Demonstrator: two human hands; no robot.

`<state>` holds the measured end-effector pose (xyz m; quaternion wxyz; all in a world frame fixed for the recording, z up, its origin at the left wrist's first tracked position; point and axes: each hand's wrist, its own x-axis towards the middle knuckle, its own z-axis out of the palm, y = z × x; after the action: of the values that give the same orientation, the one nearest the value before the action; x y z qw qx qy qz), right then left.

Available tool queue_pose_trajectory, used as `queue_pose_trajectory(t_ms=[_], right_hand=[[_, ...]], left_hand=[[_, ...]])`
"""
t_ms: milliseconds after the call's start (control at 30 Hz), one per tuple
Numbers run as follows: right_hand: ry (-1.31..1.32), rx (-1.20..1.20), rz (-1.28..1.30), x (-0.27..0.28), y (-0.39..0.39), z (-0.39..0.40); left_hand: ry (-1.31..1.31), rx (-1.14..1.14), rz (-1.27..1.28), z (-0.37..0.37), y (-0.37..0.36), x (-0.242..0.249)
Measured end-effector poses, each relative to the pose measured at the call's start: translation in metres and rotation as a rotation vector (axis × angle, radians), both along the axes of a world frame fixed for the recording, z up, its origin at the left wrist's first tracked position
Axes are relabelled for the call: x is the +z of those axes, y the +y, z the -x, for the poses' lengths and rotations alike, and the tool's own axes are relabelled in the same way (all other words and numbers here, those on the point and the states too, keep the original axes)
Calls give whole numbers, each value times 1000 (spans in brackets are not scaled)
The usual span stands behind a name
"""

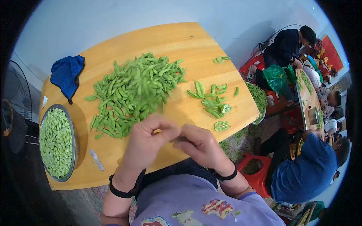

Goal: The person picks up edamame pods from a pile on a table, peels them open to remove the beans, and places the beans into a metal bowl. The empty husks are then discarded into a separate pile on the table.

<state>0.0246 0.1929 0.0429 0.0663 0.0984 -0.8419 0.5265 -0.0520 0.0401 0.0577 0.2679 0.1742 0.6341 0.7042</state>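
Note:
My left hand [149,140] and my right hand [201,146] meet over the near edge of the wooden table [181,37]. Thumb and fingers of the left are pinched together, and the right one's fingers are curled in against them. Whatever lies between the fingertips is hidden. Just beyond them spreads a large heap of green bean pods [117,101], partly blurred near its middle. Several flat, opened pods [211,101] lie to the right of the heap. On the left, a metal bowl [72,132] is full of shelled pale green beans [56,143].
A blue cloth [68,75] lies at the table's back left, with a white strip [97,159] nearer me. A fan [19,90] stands at far left. On the right are a pod-filled container [257,100], a red stool [252,169] and people [305,169] around another table [309,100].

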Motion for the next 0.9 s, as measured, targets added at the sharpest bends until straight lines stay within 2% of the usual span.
queue_pose_trajectory(t_ms=[33,100,133,267,333,433,567,667,733,833,900], right_hand=[[-2,0,-1,0,2,1],[-236,11,381,1,9,0],[-302,21,374,2,12,0],[-255,70,236,0,16,1],[-111,78,153,-3,16,1],[-57,85,92,-2,17,0],[-12,114,64,3,20,2],[-150,102,152,8,20,-1],[-64,115,82,5,21,-1],[-111,119,100,6,21,-2],[-107,111,97,7,20,-3]], left_hand=[[-154,1,-72,2,-1,0],[-236,22,-116,4,1,-8],[-314,45,-159,5,2,-11],[-291,57,-132,8,6,-13],[-166,65,-128,6,10,-10],[-98,57,-84,7,11,-9],[-65,26,-68,6,12,-9],[-50,24,-63,4,13,-8],[11,14,33,3,14,-5],[64,0,106,1,13,-5],[-7,1,63,1,14,-9]])
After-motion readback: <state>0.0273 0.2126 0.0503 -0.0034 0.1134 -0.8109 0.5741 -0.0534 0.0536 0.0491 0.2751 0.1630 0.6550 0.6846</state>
